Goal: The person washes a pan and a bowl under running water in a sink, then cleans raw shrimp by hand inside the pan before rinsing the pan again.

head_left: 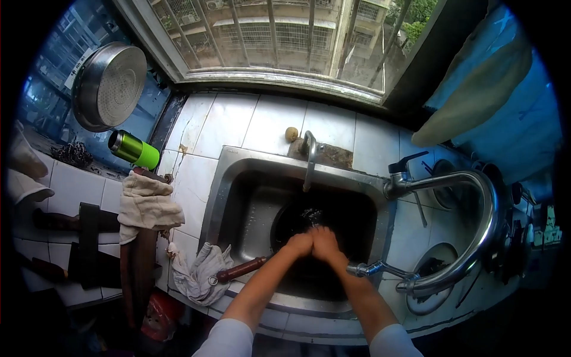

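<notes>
My left hand (300, 243) and my right hand (324, 241) are side by side, touching, over the middle of the steel sink (238, 156). Fingers on both are curled in; whatever they grip, if anything, is hidden. Just beyond them, pale glints of water (310, 215) show against a dark, round-edged pan (279, 223) inside the basin. A brown wooden handle (241, 271) with a metal ring lies across the sink's near left rim, apart from my hands. Above the basin hangs the spout of a small steel tap (310, 160).
A large curved faucet (485, 208) arches on the right, near a plate (431, 273). Left of the sink are a crumpled cloth (202, 276), a draped glove-like cloth (148, 205) and a green flask (135, 150). A small round brown object (291, 134) sits behind the basin.
</notes>
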Demonstrator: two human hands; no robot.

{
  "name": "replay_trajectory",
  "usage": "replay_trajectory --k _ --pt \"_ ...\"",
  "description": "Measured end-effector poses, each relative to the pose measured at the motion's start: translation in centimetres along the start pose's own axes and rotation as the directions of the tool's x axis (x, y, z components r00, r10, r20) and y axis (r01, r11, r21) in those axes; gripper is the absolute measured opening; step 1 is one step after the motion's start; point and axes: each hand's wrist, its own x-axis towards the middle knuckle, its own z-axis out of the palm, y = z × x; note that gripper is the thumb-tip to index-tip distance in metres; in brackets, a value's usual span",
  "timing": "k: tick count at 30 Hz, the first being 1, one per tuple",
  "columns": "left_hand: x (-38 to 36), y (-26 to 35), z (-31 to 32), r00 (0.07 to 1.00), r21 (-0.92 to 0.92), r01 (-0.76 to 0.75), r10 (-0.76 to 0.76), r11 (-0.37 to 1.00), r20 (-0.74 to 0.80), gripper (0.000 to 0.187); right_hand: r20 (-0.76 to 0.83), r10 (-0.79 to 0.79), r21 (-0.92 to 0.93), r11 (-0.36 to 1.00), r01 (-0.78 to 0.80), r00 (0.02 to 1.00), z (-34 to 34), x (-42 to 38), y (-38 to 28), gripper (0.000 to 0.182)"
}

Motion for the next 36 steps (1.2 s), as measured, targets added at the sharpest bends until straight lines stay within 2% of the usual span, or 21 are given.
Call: replay_trajectory --k 2,4,6,8,12,14,16,18,19,20,21,23,24,25,26,28,30,31,33,34,36 --pt "-1.4 1.0 -1.7 0.999 -0.193 0.020 -0.026 0.981 -0.030 0.032 -0.088 -0.149 0.277 0.946 0.168 0.985 -1.7 -0.9 0.0 0.037" --pt "-3.4 2.1 -3.7 0.997 -0.274 -0.019 -0.002 0.962 -0.078 0.029 -0.040 -0.158 0.396 0.904 0.161 0.987 -2.9 -2.0 0.0 0.024" --pt "-4.9 2.7 -4.5 0.987 -0.219 -0.011 -0.024 0.976 -0.158 0.019 -0.018 -0.148 0.313 0.939 0.146 0.989 -4.7 -3.6 -0.1 0.017" --pt "-6.5 3.6 -5.7 0.983 -0.223 -0.004 -0.037 0.975 -0.179 0.020 -0.017 -0.130 0.306 0.943 0.129 0.991 -7.2 -5.3 -0.5 0.015" --pt "-8.6 6.0 -7.7 0.990 -0.195 -0.007 -0.021 0.981 -0.141 0.022 -0.087 -0.084 0.147 0.984 0.097 0.993 -12.2 -9.2 -1.8 0.014" --pt "-9.1 6.6 -8.0 0.977 -0.188 -0.047 0.006 0.981 -0.213 0.019 -0.206 -0.049 0.121 0.990 0.075 0.977 -13.9 -11.3 -1.9 0.012" --pt "-9.5 6.5 -7.9 0.948 -0.215 -0.089 0.017 0.972 -0.317 0.016 -0.488 -0.103 0.063 0.986 0.153 0.867 -11.8 -11.8 0.3 0.008" --pt "-10.1 6.0 -7.7 0.934 -0.239 -0.077 -0.014 0.968 -0.357 0.016 -0.450 0.169 0.342 0.940 -0.006 0.877 -15.4 -15.3 -0.3 0.008" --pt "-10.4 5.6 -7.3 0.928 -0.243 -0.089 -0.008 0.966 -0.372 0.017 -0.353 0.429 0.668 0.738 -0.097 0.831 -11.7 -14.5 2.0 0.007" --pt "-10.9 5.4 -7.2 0.919 -0.243 -0.103 -0.001 0.964 -0.394 0.017 -0.419 0.140 0.152 0.985 -0.082 0.897 -14.4 -17.1 2.3 0.014" --pt "-11.4 5.1 -6.8 0.905 -0.207 -0.094 -0.003 0.974 -0.426 0.017 -0.583 0.155 0.212 0.977 -0.035 0.797 -15.3 -18.8 2.7 0.014" --pt "-12.5 4.7 -6.5 0.890 -0.159 -0.068 -0.013 0.985 -0.456 0.015 -0.693 0.303 0.338 0.938 -0.077 0.654 -16.0 -22.5 4.1 0.012" --pt "-13.1 4.8 -6.3 0.888 -0.169 -0.062 -0.023 0.984 -0.459 0.015 -0.689 0.412 0.399 0.903 -0.161 0.596 -16.2 -24.4 4.7 0.011" --pt "-13.6 4.7 -6.1 0.893 -0.231 -0.021 -0.085 0.973 -0.441 0.014 -0.755 0.427 0.405 0.901 -0.158 0.497 -16.0 -26.3 5.7 0.013" --pt "-14.2 4.6 -5.8 0.898 -0.290 0.021 -0.145 0.957 -0.416 0.013 -0.795 0.460 0.385 0.886 -0.257 0.396 -15.4 -27.7 6.7 0.017" --pt "-14.3 3.8 -4.9 0.892 -0.292 0.014 -0.144 0.956 -0.429 0.012 -0.731 0.622 0.529 0.777 -0.342 0.282 -14.3 -29.9 9.0 0.021" --pt "-14.4 3.7 -4.7 0.909 -0.291 0.024 -0.142 0.956 -0.392 0.013 -0.652 0.712 0.539 0.678 -0.501 0.261 -14.2 -31.3 10.2 0.023" --pt "-14.3 3.7 -4.7 0.911 -0.295 0.019 -0.138 0.955 -0.389 0.013 -0.653 0.712 0.536 0.675 -0.507 0.258 -13.8 -31.2 10.4 0.023" --pt "-13.8 3.4 -4.4 0.902 -0.284 0.008 -0.130 0.959 -0.413 0.013 -0.906 0.386 0.154 0.682 -0.715 0.174 -14.2 -30.3 9.4 0.026" --pt "-13.4 3.3 -4.3 0.902 -0.291 0.007 -0.131 0.957 -0.410 0.013 -0.907 0.383 0.147 0.681 -0.717 0.178 -14.6 -29.5 8.5 0.026" --pt "-12.9 2.9 -3.8 0.903 -0.318 -0.020 -0.120 0.948 -0.412 0.014 -0.910 0.267 0.104 0.888 -0.447 0.318 -16.0 -27.0 5.4 0.026"
